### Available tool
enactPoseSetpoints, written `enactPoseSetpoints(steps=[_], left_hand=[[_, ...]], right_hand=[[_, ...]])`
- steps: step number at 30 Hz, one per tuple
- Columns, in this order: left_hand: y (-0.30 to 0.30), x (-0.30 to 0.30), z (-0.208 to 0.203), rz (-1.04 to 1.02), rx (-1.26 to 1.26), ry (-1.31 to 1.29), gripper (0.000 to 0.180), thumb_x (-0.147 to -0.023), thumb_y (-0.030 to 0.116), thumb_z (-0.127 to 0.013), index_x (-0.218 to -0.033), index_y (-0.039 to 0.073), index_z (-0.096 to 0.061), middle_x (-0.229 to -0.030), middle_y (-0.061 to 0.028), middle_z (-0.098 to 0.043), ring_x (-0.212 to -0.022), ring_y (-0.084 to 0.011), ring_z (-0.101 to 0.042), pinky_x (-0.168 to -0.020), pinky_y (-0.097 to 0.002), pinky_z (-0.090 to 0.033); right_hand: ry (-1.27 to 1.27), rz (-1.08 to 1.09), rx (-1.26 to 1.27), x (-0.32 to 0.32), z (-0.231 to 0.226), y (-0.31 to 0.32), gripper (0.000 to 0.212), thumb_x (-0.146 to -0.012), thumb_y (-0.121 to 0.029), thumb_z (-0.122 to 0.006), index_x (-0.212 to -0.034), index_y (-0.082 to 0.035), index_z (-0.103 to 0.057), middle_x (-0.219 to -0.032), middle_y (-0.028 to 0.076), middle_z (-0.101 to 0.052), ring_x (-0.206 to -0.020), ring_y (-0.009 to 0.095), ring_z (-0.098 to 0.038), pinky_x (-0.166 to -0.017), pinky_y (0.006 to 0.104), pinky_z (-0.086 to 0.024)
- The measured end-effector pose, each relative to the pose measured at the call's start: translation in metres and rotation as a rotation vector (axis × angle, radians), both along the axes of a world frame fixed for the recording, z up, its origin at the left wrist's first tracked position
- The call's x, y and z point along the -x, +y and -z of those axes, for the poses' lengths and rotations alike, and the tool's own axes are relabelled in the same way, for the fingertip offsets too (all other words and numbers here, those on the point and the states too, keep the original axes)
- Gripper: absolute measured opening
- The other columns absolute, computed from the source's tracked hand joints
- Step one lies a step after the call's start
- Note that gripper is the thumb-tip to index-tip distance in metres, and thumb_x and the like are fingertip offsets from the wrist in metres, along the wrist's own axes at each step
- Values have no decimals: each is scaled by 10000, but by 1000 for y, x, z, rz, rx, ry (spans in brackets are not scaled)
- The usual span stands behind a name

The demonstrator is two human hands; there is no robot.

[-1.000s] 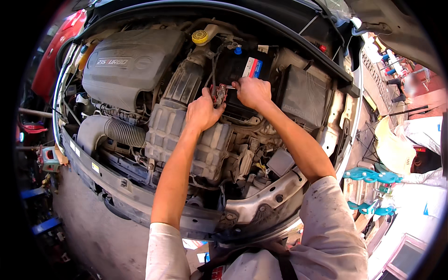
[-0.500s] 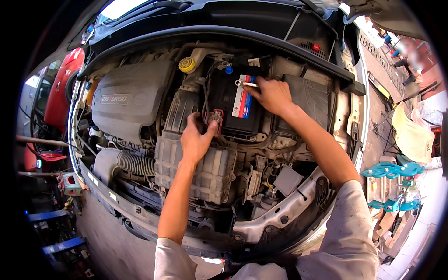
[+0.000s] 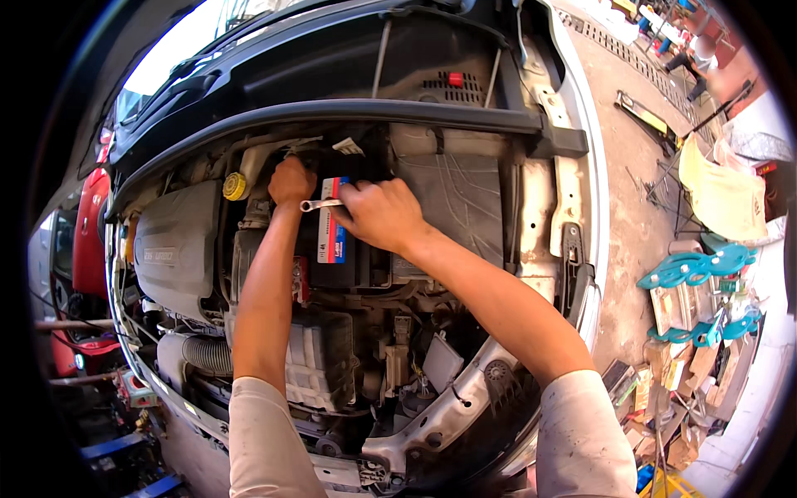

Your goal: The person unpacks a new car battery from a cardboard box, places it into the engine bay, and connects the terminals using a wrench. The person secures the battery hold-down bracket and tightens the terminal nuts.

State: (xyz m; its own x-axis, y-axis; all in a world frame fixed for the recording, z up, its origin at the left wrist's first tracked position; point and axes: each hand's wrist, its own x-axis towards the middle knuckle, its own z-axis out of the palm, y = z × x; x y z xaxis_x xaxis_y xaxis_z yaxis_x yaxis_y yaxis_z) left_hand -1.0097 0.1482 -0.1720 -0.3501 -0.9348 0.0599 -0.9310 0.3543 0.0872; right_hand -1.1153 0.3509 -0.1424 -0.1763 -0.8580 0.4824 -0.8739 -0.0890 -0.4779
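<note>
A car battery (image 3: 352,272) with a red, white and blue label (image 3: 334,228) sits in the engine bay. Above that label, my right hand (image 3: 383,212) is closed on a small wrench (image 3: 319,204), whose ring end points left. My left hand (image 3: 290,180) reaches to the far left corner of the battery. Its fingers look curled down at the cables there, and what they grip is hidden. Nearer me, partly behind my left forearm, a red battery terminal cover (image 3: 300,280) shows at the battery's left side.
A grey engine cover (image 3: 176,249) and a yellow filler cap (image 3: 235,186) lie to the left. Right of the battery is a black box (image 3: 465,203). A black cowl edge (image 3: 357,110) runs across behind. A tan chair (image 3: 721,189) stands on the floor at right.
My left hand has left the red terminal cover and reached to the battery's far end. The right hand still holds the wrench over the battery. The view has shifted right.
</note>
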Motion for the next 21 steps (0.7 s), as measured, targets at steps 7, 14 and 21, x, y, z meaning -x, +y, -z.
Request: enactPoseSetpoints(steps=[7, 14, 21], left_hand=[[-11, -8, 5, 205, 60, 99, 328, -841, 281, -735, -999, -3, -693, -1005, -279, -696, -973, -457, -663, -844, -510, -538], [-7, -16, 0, 392, 135, 285, 282, -904, 263, -690, -977, -3, -631, -910, -247, -703, -910, -458, -661, -773, -504, -521], [60, -36, -71, 250, 112, 430, 339, -968, 289, -656, -958, -49, -679, -885, -197, -712, -857, -308, -682, -797, -388, -500]], right_hand=[[-51, -47, -16, 3, 5, -1, 315, -857, -356, -696, -815, -47, -655, -706, 140, -670, -625, 315, -680, -564, 430, -539], [-81, -73, -16, 4, 4, 1, 268, -858, -320, -691, -776, -67, -659, -676, 129, -687, -642, 302, -701, -587, 420, -556], [-110, -75, -29, 5, 4, 0, 269, -857, -322, -673, -770, -67, -662, -684, 126, -694, -646, 291, -707, -587, 416, -554]])
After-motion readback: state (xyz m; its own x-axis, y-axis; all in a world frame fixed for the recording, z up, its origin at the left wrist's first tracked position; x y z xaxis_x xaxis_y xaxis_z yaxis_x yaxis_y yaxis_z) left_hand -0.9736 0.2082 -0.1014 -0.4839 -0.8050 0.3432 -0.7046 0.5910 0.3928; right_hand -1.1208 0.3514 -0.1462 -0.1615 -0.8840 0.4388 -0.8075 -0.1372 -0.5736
